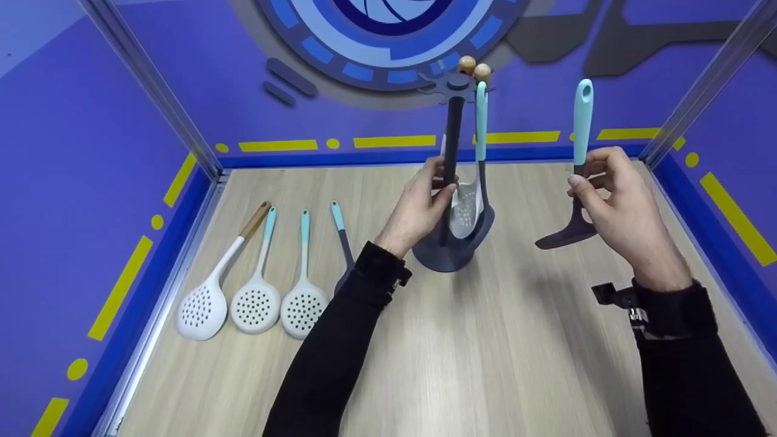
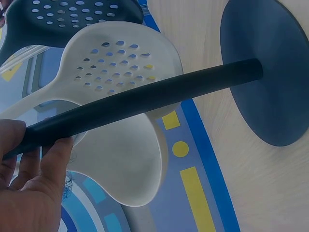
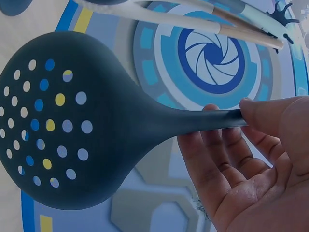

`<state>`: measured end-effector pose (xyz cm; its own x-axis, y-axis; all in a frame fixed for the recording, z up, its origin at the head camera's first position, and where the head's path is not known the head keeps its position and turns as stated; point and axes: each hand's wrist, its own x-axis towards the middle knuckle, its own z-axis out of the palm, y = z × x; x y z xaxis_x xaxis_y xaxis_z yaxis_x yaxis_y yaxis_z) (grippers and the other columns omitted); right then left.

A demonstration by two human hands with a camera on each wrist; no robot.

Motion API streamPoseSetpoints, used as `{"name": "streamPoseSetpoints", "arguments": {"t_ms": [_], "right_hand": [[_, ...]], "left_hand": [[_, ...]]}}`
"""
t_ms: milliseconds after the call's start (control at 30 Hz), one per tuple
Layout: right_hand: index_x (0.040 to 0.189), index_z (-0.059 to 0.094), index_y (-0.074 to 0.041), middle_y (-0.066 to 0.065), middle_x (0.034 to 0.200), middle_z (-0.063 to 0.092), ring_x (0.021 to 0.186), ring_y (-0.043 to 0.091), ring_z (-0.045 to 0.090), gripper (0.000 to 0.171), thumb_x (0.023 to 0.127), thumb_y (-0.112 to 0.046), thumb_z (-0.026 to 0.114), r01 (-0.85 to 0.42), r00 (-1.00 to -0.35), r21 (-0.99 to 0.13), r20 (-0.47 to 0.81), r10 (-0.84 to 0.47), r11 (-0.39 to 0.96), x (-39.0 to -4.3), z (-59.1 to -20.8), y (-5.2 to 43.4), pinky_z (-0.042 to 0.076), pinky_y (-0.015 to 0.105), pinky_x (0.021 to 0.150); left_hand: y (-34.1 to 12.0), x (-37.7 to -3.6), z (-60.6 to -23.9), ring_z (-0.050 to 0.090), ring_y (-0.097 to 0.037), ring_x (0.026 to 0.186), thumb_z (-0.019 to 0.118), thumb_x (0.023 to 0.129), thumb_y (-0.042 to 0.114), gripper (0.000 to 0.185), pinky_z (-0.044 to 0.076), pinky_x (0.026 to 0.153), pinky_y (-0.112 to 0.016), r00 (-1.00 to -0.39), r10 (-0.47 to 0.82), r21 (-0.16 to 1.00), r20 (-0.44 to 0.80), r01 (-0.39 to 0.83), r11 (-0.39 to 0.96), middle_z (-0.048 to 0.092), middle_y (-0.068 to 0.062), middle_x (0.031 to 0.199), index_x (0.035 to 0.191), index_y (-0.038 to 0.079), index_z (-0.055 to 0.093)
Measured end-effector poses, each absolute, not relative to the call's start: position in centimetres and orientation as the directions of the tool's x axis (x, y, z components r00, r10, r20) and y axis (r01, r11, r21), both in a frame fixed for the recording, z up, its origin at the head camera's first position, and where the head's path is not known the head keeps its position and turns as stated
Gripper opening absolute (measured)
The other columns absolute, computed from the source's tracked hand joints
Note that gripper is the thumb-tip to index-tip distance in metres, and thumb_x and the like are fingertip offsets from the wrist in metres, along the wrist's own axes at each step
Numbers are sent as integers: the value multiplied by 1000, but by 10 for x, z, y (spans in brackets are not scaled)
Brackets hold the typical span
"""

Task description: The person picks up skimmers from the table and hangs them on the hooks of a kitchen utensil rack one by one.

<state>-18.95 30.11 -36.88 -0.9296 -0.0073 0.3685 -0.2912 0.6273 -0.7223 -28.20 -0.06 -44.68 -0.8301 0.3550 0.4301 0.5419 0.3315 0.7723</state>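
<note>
My left hand (image 1: pixel 419 203) grips the dark pole (image 1: pixel 452 133) of an upright utensil stand above its round base (image 1: pixel 440 262). The left wrist view shows a white skimmer (image 2: pixel 116 53), a white ladle-like utensil (image 2: pixel 125 162) and a dark skimmer (image 2: pixel 82 10) hanging behind the pole. To the right of the stand, my right hand (image 1: pixel 622 209) pinches a dark skimmer below its turquoise handle (image 1: pixel 583 121). This skimmer is held upright, handle up, its head (image 1: pixel 564 238) above the table. Round holes cover the skimmer's head (image 3: pixel 104 116) in the right wrist view.
On the left of the wooden table (image 1: pixel 461 364) lie a white skimmer with a wooden handle (image 1: pixel 255 220), two white skimmers (image 1: pixel 255 306) with turquoise handles, and a dark turquoise-handled utensil (image 1: pixel 345 240) partly hidden by my left arm. Blue-purple walls (image 1: pixel 340 130) enclose the table's back and sides.
</note>
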Motion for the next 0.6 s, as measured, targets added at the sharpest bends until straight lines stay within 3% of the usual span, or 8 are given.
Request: {"name": "streamPoseSetpoints", "arguments": {"t_ms": [600], "right_hand": [[131,52,-7,4,110,64,92,10,71,30,106,-21,62,-326,-930,-747,365,-52,580,-172,-360,279,56,12,74]], "left_hand": [[0,-281,-446,70,-16,114,58,107,17,42,55,99,-20,-835,352,775,423,534,338,66,-6,125,146,10,45]]}}
